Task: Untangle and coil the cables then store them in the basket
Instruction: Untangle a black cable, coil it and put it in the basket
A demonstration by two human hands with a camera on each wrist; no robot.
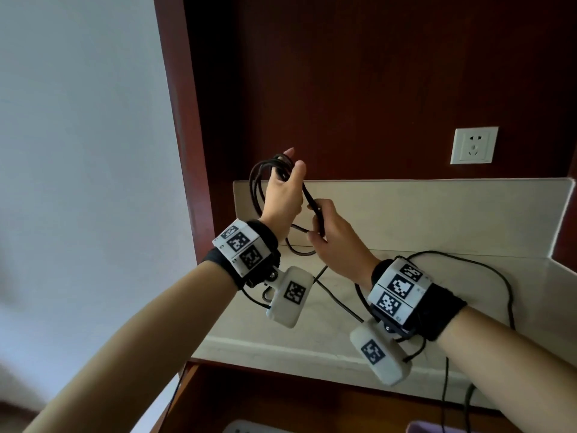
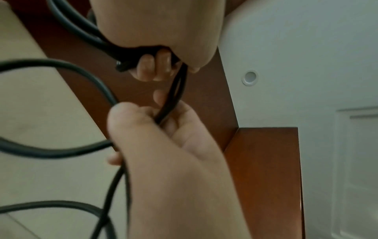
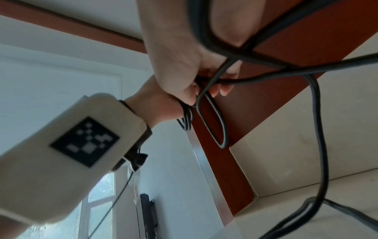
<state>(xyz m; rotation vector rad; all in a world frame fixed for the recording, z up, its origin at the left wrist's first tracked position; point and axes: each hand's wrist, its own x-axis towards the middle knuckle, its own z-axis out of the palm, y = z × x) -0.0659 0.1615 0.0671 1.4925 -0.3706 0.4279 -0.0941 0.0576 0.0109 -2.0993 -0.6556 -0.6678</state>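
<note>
A black cable (image 1: 258,182) hangs in several loops from my raised left hand (image 1: 288,178), whose thumb and fingers curl round the bundle at its top. Just below and to the right, my right hand (image 1: 318,228) grips a strand that runs down out of the left hand. In the left wrist view the left hand's fingertips (image 2: 161,64) wrap the cable (image 2: 175,95) and the right hand (image 2: 163,129) holds two strands beneath. The right wrist view shows the right hand (image 3: 204,84) on the cable (image 3: 316,113), which trails down to the counter.
The loose end of the cable (image 1: 502,276) lies in a wide arc on the beige stone counter (image 1: 421,220). A white wall socket (image 1: 474,145) sits on the dark wood back panel. Thin wires hang over the counter's front edge. A lilac object (image 1: 437,428) shows at the bottom edge.
</note>
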